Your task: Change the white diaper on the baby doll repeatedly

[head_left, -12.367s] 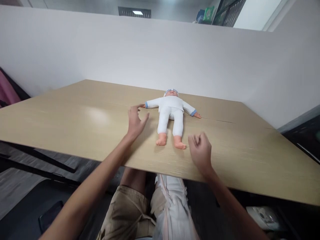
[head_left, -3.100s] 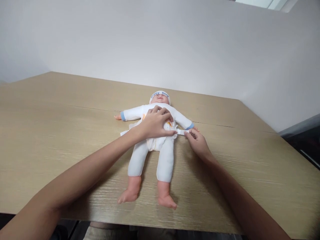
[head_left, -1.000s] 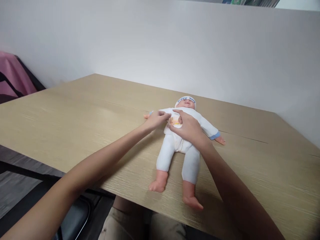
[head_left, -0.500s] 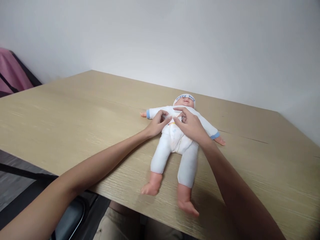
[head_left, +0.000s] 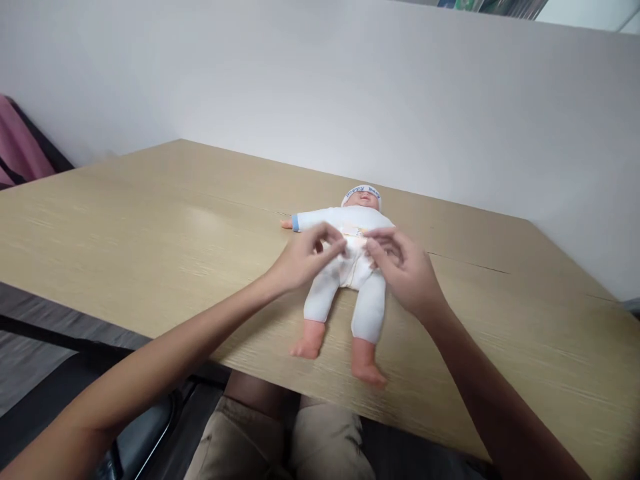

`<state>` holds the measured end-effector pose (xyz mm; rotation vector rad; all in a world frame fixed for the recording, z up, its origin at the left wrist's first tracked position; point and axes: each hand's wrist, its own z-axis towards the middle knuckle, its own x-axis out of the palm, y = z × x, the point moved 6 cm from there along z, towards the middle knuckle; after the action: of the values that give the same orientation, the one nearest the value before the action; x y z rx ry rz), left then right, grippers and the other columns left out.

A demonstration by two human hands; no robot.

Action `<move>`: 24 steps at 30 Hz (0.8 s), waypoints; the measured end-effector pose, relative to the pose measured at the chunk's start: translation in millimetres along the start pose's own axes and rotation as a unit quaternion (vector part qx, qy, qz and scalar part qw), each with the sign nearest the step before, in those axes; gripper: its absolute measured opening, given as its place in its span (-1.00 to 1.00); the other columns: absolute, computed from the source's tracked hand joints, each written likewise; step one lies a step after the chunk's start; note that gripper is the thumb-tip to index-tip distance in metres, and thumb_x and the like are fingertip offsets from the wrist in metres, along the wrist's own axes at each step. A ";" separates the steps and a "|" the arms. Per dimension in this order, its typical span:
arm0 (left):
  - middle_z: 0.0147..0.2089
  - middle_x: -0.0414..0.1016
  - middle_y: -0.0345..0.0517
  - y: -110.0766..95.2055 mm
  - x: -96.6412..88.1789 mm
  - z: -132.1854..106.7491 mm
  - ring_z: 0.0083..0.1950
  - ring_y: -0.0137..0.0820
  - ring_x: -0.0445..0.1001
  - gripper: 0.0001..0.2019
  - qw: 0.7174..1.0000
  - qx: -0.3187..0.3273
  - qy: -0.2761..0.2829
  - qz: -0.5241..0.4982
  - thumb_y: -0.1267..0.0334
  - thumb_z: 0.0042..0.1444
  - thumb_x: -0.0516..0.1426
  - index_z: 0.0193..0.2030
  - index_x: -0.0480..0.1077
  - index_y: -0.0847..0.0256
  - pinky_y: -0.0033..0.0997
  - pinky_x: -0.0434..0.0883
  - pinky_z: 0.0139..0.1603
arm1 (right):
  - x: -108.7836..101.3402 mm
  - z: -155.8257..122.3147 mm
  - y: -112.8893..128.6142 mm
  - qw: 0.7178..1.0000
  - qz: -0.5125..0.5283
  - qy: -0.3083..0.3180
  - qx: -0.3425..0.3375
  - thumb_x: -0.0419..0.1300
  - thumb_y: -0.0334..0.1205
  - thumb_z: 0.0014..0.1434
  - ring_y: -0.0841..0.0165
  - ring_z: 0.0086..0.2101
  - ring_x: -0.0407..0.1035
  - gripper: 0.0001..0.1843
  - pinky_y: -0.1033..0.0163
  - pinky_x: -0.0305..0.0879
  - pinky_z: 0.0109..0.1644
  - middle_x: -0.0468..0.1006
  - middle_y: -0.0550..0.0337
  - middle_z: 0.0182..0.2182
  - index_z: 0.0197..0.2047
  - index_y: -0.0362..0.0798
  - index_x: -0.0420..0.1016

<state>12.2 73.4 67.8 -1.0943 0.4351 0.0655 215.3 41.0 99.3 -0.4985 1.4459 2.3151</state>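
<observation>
A baby doll (head_left: 353,269) in a white suit and a white cap lies on its back on the wooden table (head_left: 150,227), bare feet towards me. My left hand (head_left: 306,259) is at the doll's left side by the waist, fingers curled into a pinch on the white suit. At the other side of the waist my right hand (head_left: 409,275) also has its fingertips pinched on the suit. Both hands are slightly smeared by motion. One doll arm (head_left: 305,221) with a blue cuff sticks out to the left; the other is hidden behind my right hand.
A white partition wall (head_left: 350,100) stands along the table's far edge. Pink cloth (head_left: 14,150) hangs at the far left. Below the table's near edge are my knees in khaki shorts (head_left: 280,443) and a dark chair seat (head_left: 143,443).
Both hands have slid from the doll's chest down to its waist. The doll sits a little farther from the near edge in view, and my head has tilted down slightly.
</observation>
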 end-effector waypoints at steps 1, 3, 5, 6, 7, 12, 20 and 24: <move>-0.08 0.72 -0.06 -8.4 8.0 -15.0 -0.10 -0.22 0.59 -0.67 0.998 0.011 0.060 0.031 -0.07 0.50 0.18 -0.10 0.59 0.13 -0.20 0.43 -0.01 | 2.6 -18.2 4.3 0.999 0.012 0.040 0.007 0.29 0.00 0.49 0.14 -0.14 0.67 -0.78 0.07 0.64 -0.08 0.76 0.07 -0.11 0.05 0.09 0.64; -0.13 0.75 -0.06 -12.4 21.8 -41.3 -0.03 -0.13 0.61 -0.66 0.983 0.020 0.145 0.108 -0.08 0.51 0.16 -0.09 0.62 0.09 -0.08 0.42 0.11 | 10.6 -52.3 5.5 0.993 -0.007 0.118 0.000 0.29 0.00 0.51 0.13 -0.13 0.70 -0.81 0.05 0.65 -0.05 0.79 0.11 -0.13 0.01 0.11 0.65; -0.10 0.77 -0.08 -5.9 28.2 -56.3 0.04 -0.06 0.61 -0.73 0.971 0.030 0.165 0.169 -0.04 0.49 0.18 -0.01 0.62 0.05 0.03 0.38 0.22 | 17.1 -76.7 -4.7 0.984 -0.061 0.163 -0.023 0.28 -0.05 0.50 0.12 -0.12 0.71 -0.84 0.02 0.64 -0.01 0.79 0.12 -0.11 0.00 0.12 0.66; -0.08 0.77 -0.08 -0.6 28.8 -59.0 0.06 -0.04 0.61 -0.76 0.969 0.031 0.159 0.185 -0.02 0.48 0.19 0.01 0.60 0.04 0.05 0.37 0.24 | 17.8 -83.3 -13.1 0.982 -0.086 0.163 -0.030 0.27 -0.08 0.49 0.12 -0.13 0.70 -0.86 0.01 0.63 0.00 0.79 0.12 -0.11 -0.02 0.12 0.66; -0.08 0.77 -0.08 5.1 27.9 -59.2 0.05 -0.05 0.61 -0.78 0.970 0.028 0.146 0.193 -0.01 0.46 0.21 0.01 0.58 0.04 0.05 0.37 0.24 | 16.4 -86.2 -22.6 0.983 -0.103 0.148 -0.029 0.26 -0.10 0.48 0.12 -0.16 0.70 -0.86 0.01 0.62 -0.01 0.79 0.11 -0.14 -0.03 0.11 0.65; -0.26 0.69 -0.14 22.9 21.9 -43.9 -0.22 -0.15 0.64 -0.69 0.980 -0.014 0.090 0.179 -0.03 0.38 0.29 0.10 0.45 0.07 -0.20 0.38 -0.10 | 6.5 -73.4 -53.1 0.987 -0.147 0.060 0.020 0.26 -0.03 0.49 0.18 -0.34 0.60 -0.76 0.10 0.49 -0.21 0.70 0.15 -0.31 0.07 0.04 0.64; -0.35 0.62 -0.14 29.5 27.2 -25.6 -0.35 -0.23 0.50 -0.73 0.971 -0.016 0.085 0.221 -0.05 0.39 0.26 -0.05 0.61 0.09 -0.30 0.22 -0.25 | 32.2 -66.2 -46.7 0.932 -0.357 0.060 -0.015 0.21 -0.04 0.55 0.19 -0.34 0.47 -0.77 0.15 0.10 -0.35 0.64 0.06 -0.18 -0.07 0.05 0.64; -0.36 0.58 -0.15 37.5 28.8 -18.6 -0.37 -0.27 0.43 -0.75 0.973 0.007 0.091 0.210 -0.02 0.40 0.25 -0.13 0.60 0.11 -0.29 0.20 -0.26 | 32.5 -65.7 -47.3 0.933 -0.357 0.027 -0.046 0.22 -0.06 0.54 0.15 -0.26 0.53 -0.78 0.12 0.22 -0.31 0.64 -0.01 -0.03 -0.04 0.05 0.67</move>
<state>22.8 70.0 18.2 -0.9821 0.8276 0.3369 216.5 4.7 19.9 -0.9386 0.9478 1.7841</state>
